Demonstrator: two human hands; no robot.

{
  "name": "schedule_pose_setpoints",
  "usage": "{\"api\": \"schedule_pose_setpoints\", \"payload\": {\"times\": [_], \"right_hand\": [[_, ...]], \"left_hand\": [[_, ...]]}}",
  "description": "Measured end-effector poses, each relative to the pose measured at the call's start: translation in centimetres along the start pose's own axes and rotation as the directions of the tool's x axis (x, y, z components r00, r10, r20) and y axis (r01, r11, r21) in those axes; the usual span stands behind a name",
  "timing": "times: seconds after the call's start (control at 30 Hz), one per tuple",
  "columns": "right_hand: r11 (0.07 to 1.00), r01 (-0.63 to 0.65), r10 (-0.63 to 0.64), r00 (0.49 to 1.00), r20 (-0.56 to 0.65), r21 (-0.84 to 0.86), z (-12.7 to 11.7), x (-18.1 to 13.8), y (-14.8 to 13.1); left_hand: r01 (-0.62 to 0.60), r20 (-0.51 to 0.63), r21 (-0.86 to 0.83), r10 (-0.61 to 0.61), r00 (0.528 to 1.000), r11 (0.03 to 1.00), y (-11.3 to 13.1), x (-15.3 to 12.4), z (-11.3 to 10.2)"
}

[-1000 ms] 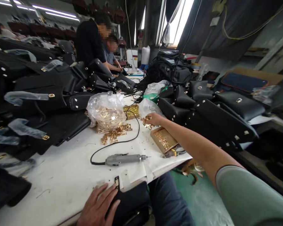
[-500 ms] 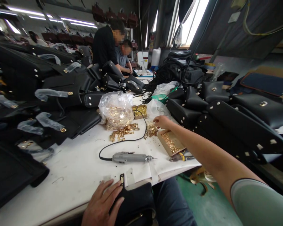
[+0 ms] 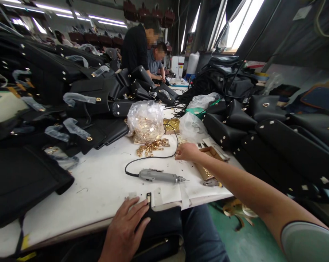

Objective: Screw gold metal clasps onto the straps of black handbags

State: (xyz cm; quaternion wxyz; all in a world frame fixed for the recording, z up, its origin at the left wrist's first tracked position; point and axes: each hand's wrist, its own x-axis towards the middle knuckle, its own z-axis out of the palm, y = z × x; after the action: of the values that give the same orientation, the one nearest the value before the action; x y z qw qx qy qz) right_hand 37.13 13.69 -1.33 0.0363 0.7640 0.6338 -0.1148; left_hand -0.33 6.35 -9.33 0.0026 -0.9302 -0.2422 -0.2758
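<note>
My left hand [image 3: 127, 227] lies flat, fingers spread, on a black bag [image 3: 160, 227] at the near edge of the white table [image 3: 96, 185]. A black strap tab with a gold fitting [image 3: 148, 199] sticks up from the bag beside my fingers. My right hand [image 3: 186, 151] reaches out over the table, fingers curled in a pinch; what they hold is too small to see. It hovers beside the black cord [image 3: 153, 157] of a grey electric screwdriver [image 3: 160, 177] and next to a cardboard box of small gold parts [image 3: 208, 171]. Loose gold buckles [image 3: 151, 146] lie just left of it.
A clear bag of gold hardware [image 3: 145, 122] and a second box of gold parts [image 3: 172, 124] stand further back. Black handbags are piled at left [image 3: 79, 94] and right [image 3: 262, 123]. Pliers [image 3: 212, 183] lie at the table's right edge. Two people work at the far end [image 3: 145, 47].
My right hand has drawn back from the small heap of gold pieces toward me, now near the screwdriver's cord. The view has shifted. My left hand stays on the bag.
</note>
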Motion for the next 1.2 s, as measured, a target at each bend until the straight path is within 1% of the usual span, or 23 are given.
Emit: {"api": "schedule_pose_setpoints", "payload": {"times": [0.13, 0.3, 0.53, 0.7, 0.8, 0.87, 0.97, 1.1, 1.13, 1.17, 1.2], "right_hand": [[0.998, -0.006, 0.006, 1.000, 0.002, -0.067, 0.5, 0.5, -0.2], [0.994, 0.013, -0.013, 1.000, -0.004, -0.109, 0.4, 0.9, -0.1], [0.996, -0.002, 0.004, 1.000, 0.024, -0.088, 0.1, 1.7, 0.3], [0.999, -0.003, 0.002, 1.000, -0.009, -0.036, -0.7, 1.8, 0.1], [0.998, -0.019, 0.023, 0.997, -0.069, 0.058, -1.9, 1.4, 0.6], [0.987, -0.028, 0.044, 0.994, -0.099, 0.159, -2.8, 0.9, 1.0], [0.936, -0.024, 0.056, 0.995, -0.080, 0.351, -3.6, -0.7, 0.9], [0.818, 0.026, -0.018, 1.000, -0.018, 0.575, -3.5, -4.0, -1.0], [0.768, 0.036, -0.045, 0.999, -0.002, 0.639, -3.4, -4.9, -1.7], [0.698, 0.038, -0.074, 0.997, 0.019, 0.715, -3.2, -5.7, -2.4], [0.608, 0.026, -0.098, 0.994, 0.042, 0.793, -2.9, -6.5, -3.1]], "left_hand": [[0.016, -0.001, -0.022, -0.016, 1.000, 1.000, 0.3, 0.2, -0.4], [0.046, 0.000, -0.064, -0.046, 0.999, 0.997, 0.4, 0.2, -0.4], [0.071, -0.017, -0.098, -0.073, 0.997, 0.993, 0.7, 0.3, -0.5], [0.068, -0.005, -0.083, -0.069, 0.998, 0.994, 0.7, 0.2, -0.6], [0.060, -0.014, -0.068, -0.061, 0.998, 0.996, 0.8, 0.2, -0.7], [0.061, -0.017, -0.066, -0.063, 0.998, 0.996, 0.8, 0.2, -0.7], [0.074, -0.010, -0.075, -0.074, 0.997, 0.994, 1.0, 0.3, -0.8], [0.101, -0.012, -0.115, -0.103, 0.995, 0.988, 1.3, 0.4, -0.9], [0.111, -0.013, -0.128, -0.113, 0.993, 0.986, 1.4, 0.4, -1.0], [0.122, -0.015, -0.142, -0.125, 0.992, 0.982, 1.4, 0.4, -1.0], [0.133, -0.013, -0.155, -0.136, 0.991, 0.979, 1.5, 0.4, -1.0]]}}
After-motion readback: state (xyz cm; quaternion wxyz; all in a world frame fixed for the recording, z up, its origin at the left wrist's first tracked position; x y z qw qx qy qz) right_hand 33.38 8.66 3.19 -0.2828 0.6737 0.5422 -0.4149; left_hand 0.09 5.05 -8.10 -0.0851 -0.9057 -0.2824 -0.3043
